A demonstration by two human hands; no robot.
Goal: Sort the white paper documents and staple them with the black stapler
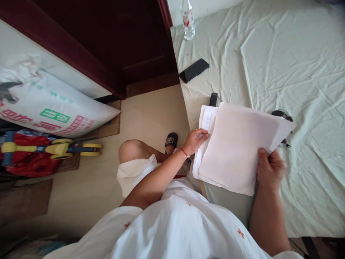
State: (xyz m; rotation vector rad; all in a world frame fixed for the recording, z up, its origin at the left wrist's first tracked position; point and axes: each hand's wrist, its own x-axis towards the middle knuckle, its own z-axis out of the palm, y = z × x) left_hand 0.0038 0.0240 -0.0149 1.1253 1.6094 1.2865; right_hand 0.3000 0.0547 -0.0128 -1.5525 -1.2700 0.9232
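Note:
A loose stack of white paper sheets [234, 147] is held between my two hands over the near edge of the cloth-covered table. My left hand [194, 141] pinches the left edge of the stack, where a printed sheet [207, 120] shows from under the top one. With thumb on top, my right hand [270, 167] grips the lower right side of the sheets; its other fingers are partly hidden. The top sheet looks blank, and its right corner is lifted. Just beyond the paper lies a black oblong object [213, 99], partly covered.
A black phone [194, 70] and a clear bottle [188, 21] are on the table's pale cloth [309, 108]. Small dark items [282, 116] sit behind the paper's right corner. Leftward, a large white sack [54, 104] and a yellow scooter [51, 148] stand on the floor.

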